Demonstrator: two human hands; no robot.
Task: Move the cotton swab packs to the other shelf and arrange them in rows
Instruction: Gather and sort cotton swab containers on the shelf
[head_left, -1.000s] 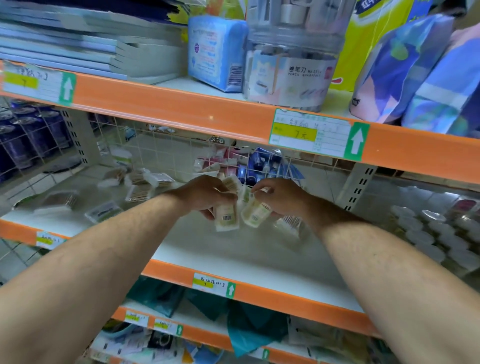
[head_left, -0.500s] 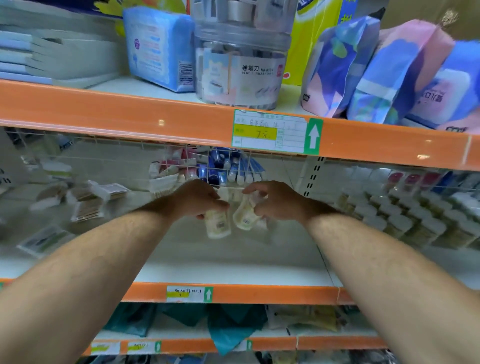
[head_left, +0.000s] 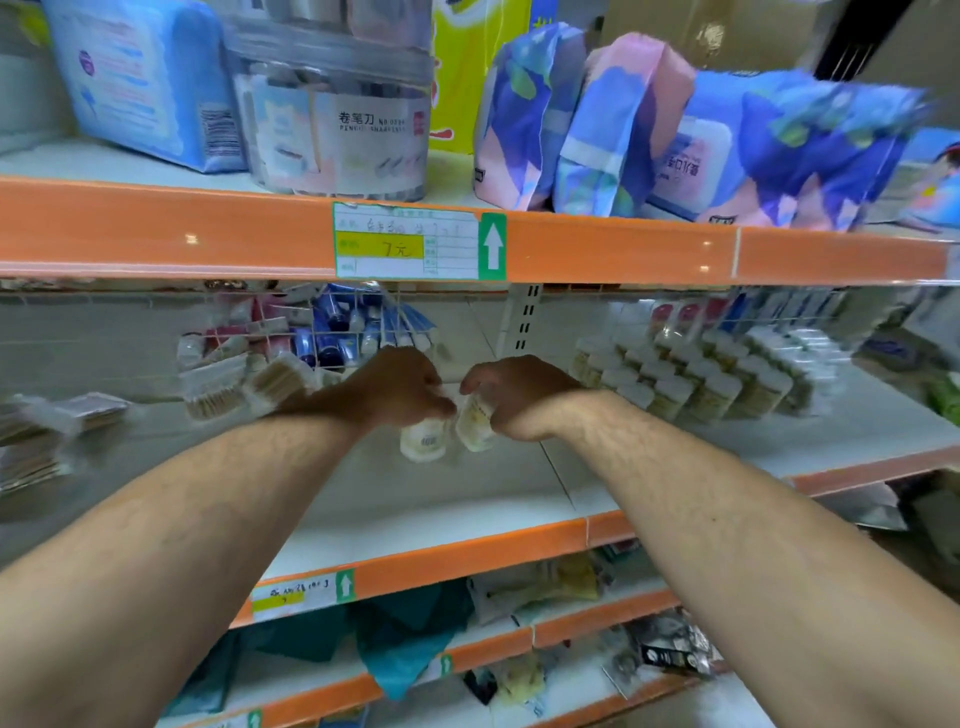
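My left hand (head_left: 397, 387) grips a small cotton swab pack (head_left: 425, 441) that hangs below its fingers. Close beside it, my right hand (head_left: 514, 395) grips another cotton swab pack (head_left: 475, 421). Both hands are held above the white middle shelf (head_left: 467, 499), near its join. To the right, on the neighbouring shelf section (head_left: 857, 431), several swab packs (head_left: 696, 374) stand in rows. Flat packs of swabs (head_left: 244, 387) lie loose on the left part of the shelf.
An orange shelf edge with a price label (head_left: 415, 241) runs just above my hands. On the top shelf stand a clear tub of sharpeners (head_left: 332, 114) and tissue packs (head_left: 623, 130). A wire grid with tubes (head_left: 343, 332) backs the middle shelf. Lower shelves hold teal bags (head_left: 405, 639).
The view has swung to the right, bringing the rows of swab packs on the right shelf section closer. Both hands keep their packs and stay side by side.
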